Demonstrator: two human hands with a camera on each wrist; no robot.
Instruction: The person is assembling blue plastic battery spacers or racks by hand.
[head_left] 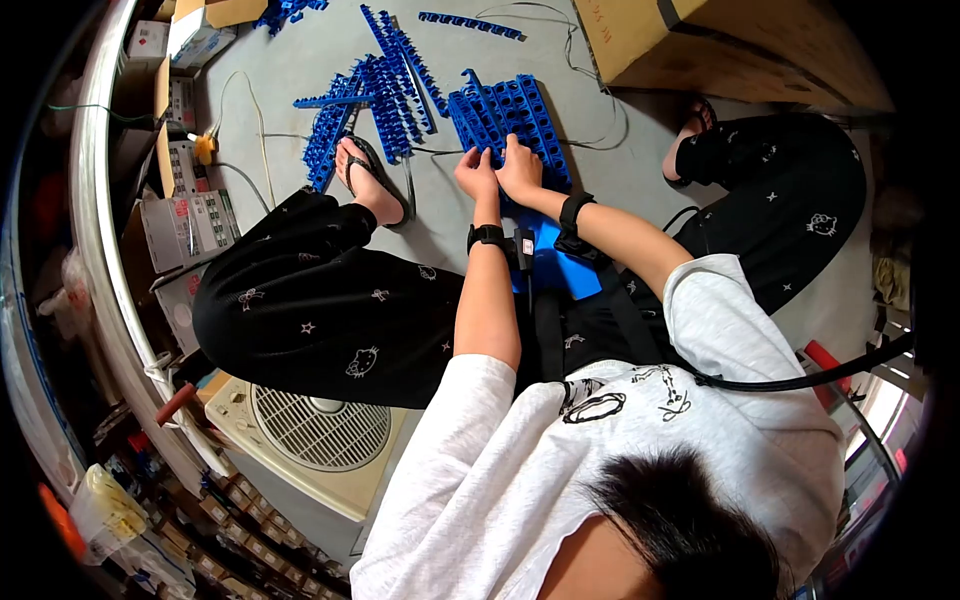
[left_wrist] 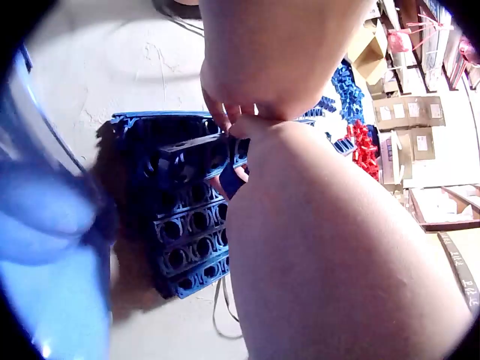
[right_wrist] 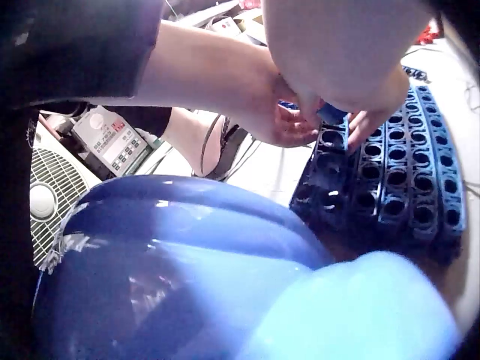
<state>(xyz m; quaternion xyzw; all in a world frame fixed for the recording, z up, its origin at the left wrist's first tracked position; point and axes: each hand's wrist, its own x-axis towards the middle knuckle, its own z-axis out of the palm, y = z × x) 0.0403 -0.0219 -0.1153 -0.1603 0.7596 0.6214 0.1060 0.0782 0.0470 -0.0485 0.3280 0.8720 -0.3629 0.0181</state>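
My left hand (head_left: 477, 173) and right hand (head_left: 519, 170) are close together over a block of blue plastic strips (head_left: 537, 112) that have rows of round holes. Between the hands, one blue strip (right_wrist: 330, 166) stands raised along the block's near side. Fingers of the right hand (right_wrist: 360, 124) pinch its upper end in the right wrist view. The left hand's fingers (right_wrist: 291, 126) curl at the same end, with a small blue part showing between the hands. In the left wrist view, the forearm and wrist cover much of the grip.
Loose blue strips (head_left: 390, 100) lie in a pile on the floor, near a sandalled foot (head_left: 368, 180). A large cardboard box (head_left: 690, 50) stands at the upper right. A box fan (head_left: 320, 430) is on the left. Smooth blue plastic (right_wrist: 172, 255) fills the right wrist view's foreground.
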